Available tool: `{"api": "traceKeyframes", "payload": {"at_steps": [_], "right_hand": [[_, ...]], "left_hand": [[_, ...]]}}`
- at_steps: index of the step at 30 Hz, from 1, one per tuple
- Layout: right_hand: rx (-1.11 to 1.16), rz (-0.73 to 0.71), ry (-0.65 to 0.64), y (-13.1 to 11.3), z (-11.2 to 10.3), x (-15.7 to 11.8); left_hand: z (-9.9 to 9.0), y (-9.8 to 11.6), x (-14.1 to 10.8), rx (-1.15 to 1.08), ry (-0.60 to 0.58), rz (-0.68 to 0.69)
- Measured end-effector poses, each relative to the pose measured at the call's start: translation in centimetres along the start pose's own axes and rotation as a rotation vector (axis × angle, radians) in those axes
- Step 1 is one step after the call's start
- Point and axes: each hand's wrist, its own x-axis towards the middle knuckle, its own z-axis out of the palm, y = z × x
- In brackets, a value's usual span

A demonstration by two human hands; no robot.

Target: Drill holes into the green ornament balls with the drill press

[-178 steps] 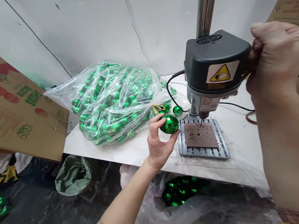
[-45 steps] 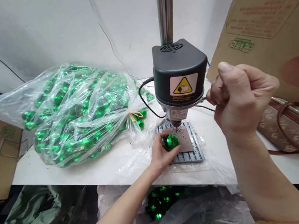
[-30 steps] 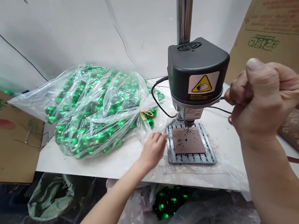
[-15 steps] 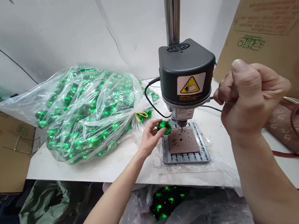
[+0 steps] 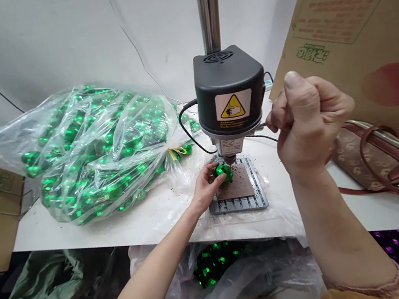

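Observation:
Between the thumb and fingers of my left hand (image 5: 205, 186) is a shiny green faceted ball (image 5: 224, 172). It sits just under the chuck of a black bench drill press (image 5: 230, 90), over the brown pad (image 5: 242, 183) on the slotted metal base (image 5: 238, 204). My right hand (image 5: 306, 123) is closed around the drill press's feed lever (image 5: 263, 125); only a short length of the lever shows beside the fingers. Dark shavings lie scattered over the base. Whether the drill bit touches the ball I cannot tell.
A clear plastic bag (image 5: 110, 153) of green faceted balls, tied with yellow, lies to the left. An open bag (image 5: 216, 262) with more stands below the table edge. A brown handbag (image 5: 380, 157) and a cardboard box (image 5: 345, 22) are on the right. A black cable (image 5: 182, 122) curves beside the drill.
My left hand has brought the green ball rightward over the pad, beneath the chuck. My right hand still grips the lever. The whole view has shifted slightly.

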Motion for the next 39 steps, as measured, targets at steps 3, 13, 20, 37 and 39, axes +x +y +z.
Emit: {"api": "traceKeyframes", "payload": {"at_steps": [3,13,20,37,39], "right_hand": [[0.006,-0.004,-0.002,0.1,0.0,0.0],[0.005,-0.025,-0.007,0.2,0.0,0.0],[0.006,-0.02,-0.016,0.2,-0.2,-0.1],[0.042,-0.186,0.007,1.7,-1.7,-3.4],[0.034,-0.212,0.003,2.1,-2.0,-3.6]], "left_hand": [[0.2,-0.4,0.1,0.097,-0.024,0.025],[1.0,-0.7,-0.4,0.447,-0.048,0.224],[1.5,-1.2,-0.8,0.315,-0.126,0.191],[1.1,-1.8,-0.7,0.254,-0.145,0.19],[1.2,-1.7,-0.7,0.252,-0.144,0.19]]}}
